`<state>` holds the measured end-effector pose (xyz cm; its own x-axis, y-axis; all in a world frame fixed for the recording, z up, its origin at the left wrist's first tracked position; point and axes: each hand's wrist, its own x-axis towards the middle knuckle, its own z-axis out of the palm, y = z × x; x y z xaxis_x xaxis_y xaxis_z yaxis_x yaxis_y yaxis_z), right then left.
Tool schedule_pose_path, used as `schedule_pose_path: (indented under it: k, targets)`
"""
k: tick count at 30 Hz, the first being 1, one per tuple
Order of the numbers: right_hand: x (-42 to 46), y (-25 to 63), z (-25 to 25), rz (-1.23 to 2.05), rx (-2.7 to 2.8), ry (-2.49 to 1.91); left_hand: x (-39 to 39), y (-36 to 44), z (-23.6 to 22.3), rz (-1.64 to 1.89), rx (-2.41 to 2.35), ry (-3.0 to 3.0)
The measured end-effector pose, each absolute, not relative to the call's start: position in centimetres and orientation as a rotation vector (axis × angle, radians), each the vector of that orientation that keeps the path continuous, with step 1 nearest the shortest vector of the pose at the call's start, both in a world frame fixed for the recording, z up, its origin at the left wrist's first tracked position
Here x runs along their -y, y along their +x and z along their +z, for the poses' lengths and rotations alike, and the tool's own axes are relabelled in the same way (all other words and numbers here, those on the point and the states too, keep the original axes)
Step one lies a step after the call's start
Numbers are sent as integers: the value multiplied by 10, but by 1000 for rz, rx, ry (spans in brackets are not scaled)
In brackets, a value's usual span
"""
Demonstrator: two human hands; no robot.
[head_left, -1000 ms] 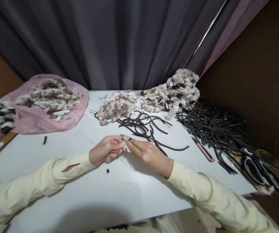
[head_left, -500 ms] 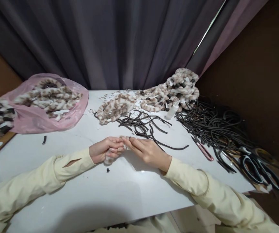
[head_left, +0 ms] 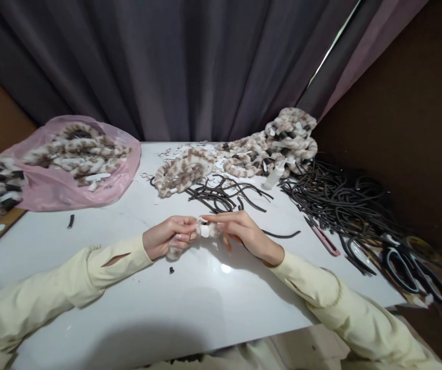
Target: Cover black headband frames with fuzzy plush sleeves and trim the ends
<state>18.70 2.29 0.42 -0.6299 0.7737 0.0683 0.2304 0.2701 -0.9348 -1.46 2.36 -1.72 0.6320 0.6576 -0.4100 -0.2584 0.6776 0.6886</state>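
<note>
Above the middle of the white table, my left hand (head_left: 171, 236) is closed on a furry white-and-brown loop (head_left: 213, 230), with a tuft of it showing below the fingers. A small white label (head_left: 205, 231) wraps the furry piece between my hands. My right hand (head_left: 246, 232) has its index finger stretched along the top of the piece, touching it. Its other fingers hang apart beneath, not gripping. Just beyond lie cut black cords (head_left: 221, 198) and another furry loop (head_left: 184, 169).
A pink plastic bag (head_left: 122, 187) of furry loops stands at left. More furry loops (head_left: 292, 136) are heaped at back right, beside a small translucent bottle (head_left: 273, 177). On the right are a black cord pile (head_left: 340, 195), a pink cutter (head_left: 324, 237) and large scissors (head_left: 401, 270).
My right hand has loosened from the furry piece and shifted right, its index finger now extended. The white label has come into view. My left hand keeps its hold.
</note>
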Motion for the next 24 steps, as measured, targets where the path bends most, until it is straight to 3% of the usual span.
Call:
schedule_pose_path:
  k: [4, 20, 24]
  targets:
    - [-24, 183, 9, 1673, 1844, -1112, -20, -12, -16, 590, -778, 672]
    - [-21, 183, 5, 1691, 1906, -1099, -16, -9, -13, 586, -839, 726]
    - [-19, 184, 4, 1542, 2049, -1093, -17, -8, -13, 597, -846, 706]
